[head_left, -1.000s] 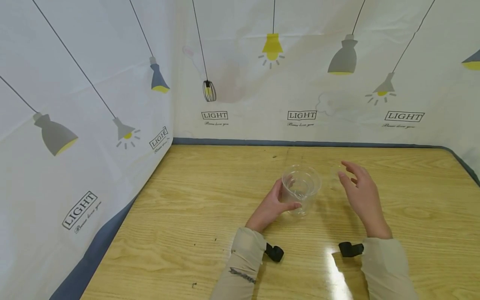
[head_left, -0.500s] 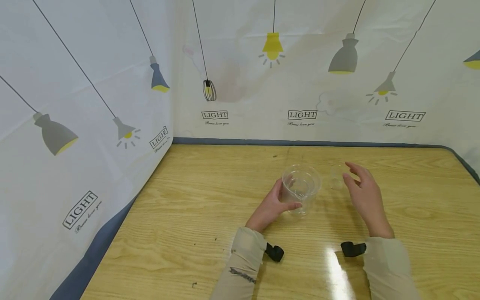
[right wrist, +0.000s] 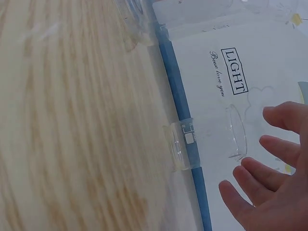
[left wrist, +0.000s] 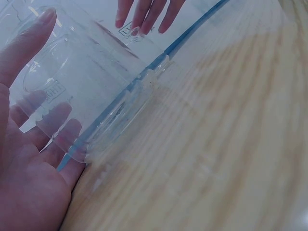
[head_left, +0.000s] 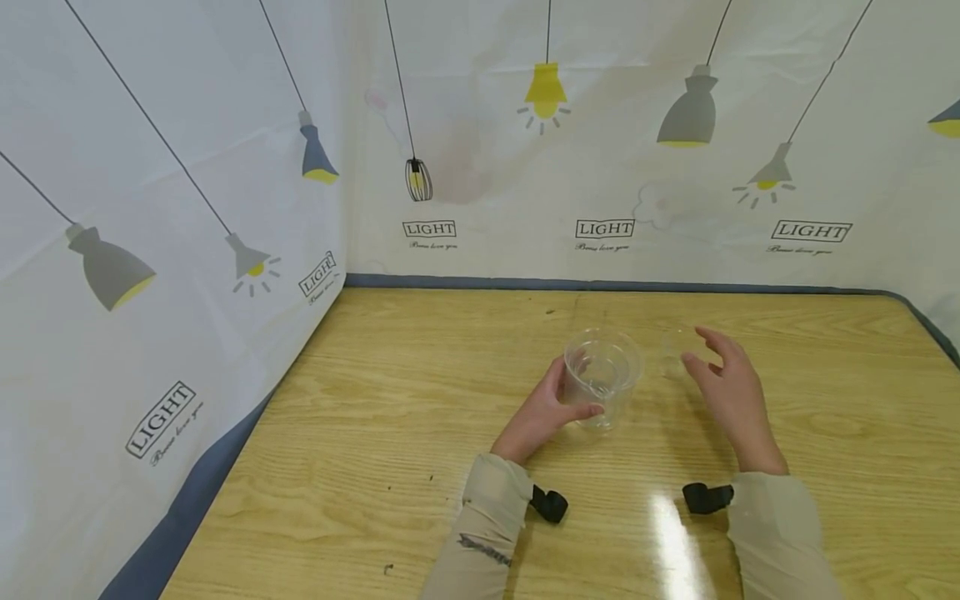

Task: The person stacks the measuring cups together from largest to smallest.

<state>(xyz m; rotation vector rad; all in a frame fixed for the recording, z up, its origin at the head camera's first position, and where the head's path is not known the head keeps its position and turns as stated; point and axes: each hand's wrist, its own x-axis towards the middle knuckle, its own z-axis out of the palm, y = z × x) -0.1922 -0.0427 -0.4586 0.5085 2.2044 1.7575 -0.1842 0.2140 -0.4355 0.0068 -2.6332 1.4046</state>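
My left hand grips a large clear plastic cup, its thumb on the near side and fingers round the far side. The cup stands upright on the table, and a curved clear outline shows inside it. To its right stands a smaller clear cup, faint against the wood. My right hand is beside this small cup, fingers spread and loosely bent. In the right wrist view the small cup is upright, with the fingertips right at its rim and nothing enclosed by them.
A wood-grain table lies under both hands. White cloth printed with lamps hangs behind and to the left, with a blue border along the table's back edge. Black wrist straps stick out from both sleeves.
My right hand has shifted slightly to the right, away from the small cup, which stays on the table. My left hand and the large cup have not moved.
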